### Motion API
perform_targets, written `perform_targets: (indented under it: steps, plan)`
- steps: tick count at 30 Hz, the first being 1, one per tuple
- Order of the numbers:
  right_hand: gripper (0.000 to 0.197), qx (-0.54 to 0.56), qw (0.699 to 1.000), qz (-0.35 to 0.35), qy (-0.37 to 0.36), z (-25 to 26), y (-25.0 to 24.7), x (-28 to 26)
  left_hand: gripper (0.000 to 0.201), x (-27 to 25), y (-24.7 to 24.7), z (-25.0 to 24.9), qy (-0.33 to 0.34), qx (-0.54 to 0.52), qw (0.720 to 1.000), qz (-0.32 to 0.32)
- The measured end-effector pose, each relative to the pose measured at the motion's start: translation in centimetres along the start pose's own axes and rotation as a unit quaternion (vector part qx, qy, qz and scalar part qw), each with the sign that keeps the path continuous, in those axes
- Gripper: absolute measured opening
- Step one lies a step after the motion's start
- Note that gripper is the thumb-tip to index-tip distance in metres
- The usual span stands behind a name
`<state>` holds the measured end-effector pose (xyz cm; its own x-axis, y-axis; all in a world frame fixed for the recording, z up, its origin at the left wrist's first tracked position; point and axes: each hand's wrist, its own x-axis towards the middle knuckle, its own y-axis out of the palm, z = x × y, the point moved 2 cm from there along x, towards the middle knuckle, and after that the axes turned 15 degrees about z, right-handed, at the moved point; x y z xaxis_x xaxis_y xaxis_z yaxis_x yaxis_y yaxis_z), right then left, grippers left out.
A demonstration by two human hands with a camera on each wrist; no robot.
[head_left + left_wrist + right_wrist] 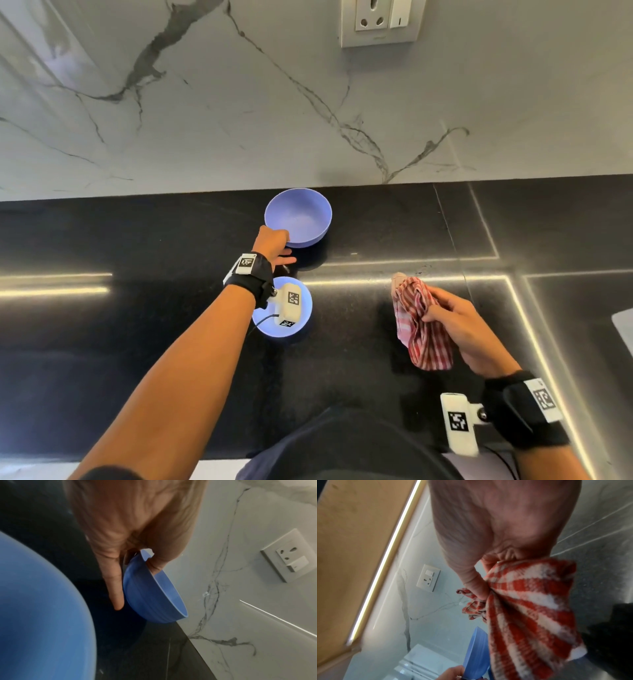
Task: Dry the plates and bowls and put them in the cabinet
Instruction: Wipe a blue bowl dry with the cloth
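On black counter (137, 325), ribbed blue bowl (301, 216) in left hand (272, 241); checked cloth (421, 325) in right hand (459, 325).

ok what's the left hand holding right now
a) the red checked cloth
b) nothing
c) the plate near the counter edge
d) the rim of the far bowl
d: the left hand pinches the rim of the bowl, thumb inside it in the left wrist view; the cloth is in the right hand.

No readable text anywhere — wrist tags (458, 421) carry only coded patterns.
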<state>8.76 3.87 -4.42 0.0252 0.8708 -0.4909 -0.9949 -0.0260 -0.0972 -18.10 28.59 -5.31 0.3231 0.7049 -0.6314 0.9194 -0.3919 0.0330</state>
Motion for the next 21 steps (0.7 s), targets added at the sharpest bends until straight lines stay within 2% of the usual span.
perform_targets:
  steps: [4,7,10,13,17,21]
  plan:
    - [0.053,0.019,0.999,-0.008,-0.040,1.1,0.1,-0.5,0.054,-0.1,0.6,-0.1,0.012,0.021,1.000,0.001]
    - [0.057,0.012,0.997,-0.016,-0.078,2.5,0.2,-0.7,0.049,-0.4,1.6,-0.6,0.037,0.133,0.990,-0.029]
    - [0.059,-0.015,0.992,-0.027,-0.122,3.9,0.5,-0.6,0.040,-1.7,4.1,-1.3,0.063,0.298,0.952,-0.036]
    - [0.057,-0.046,0.985,-0.032,-0.163,4.8,1.0,-0.4,0.038,-3.3,7.3,-0.7,0.093,0.385,0.918,-0.019]
    - [0.047,-0.144,0.960,-0.104,-0.215,4.7,1.6,-0.5,0.045,-4.4,10.2,0.6,0.105,0.436,0.894,0.006]
    - [0.046,-0.263,0.918,-0.168,-0.246,4.1,1.9,-0.9,0.049,-5.0,11.6,2.0,0.128,0.467,0.875,0.028]
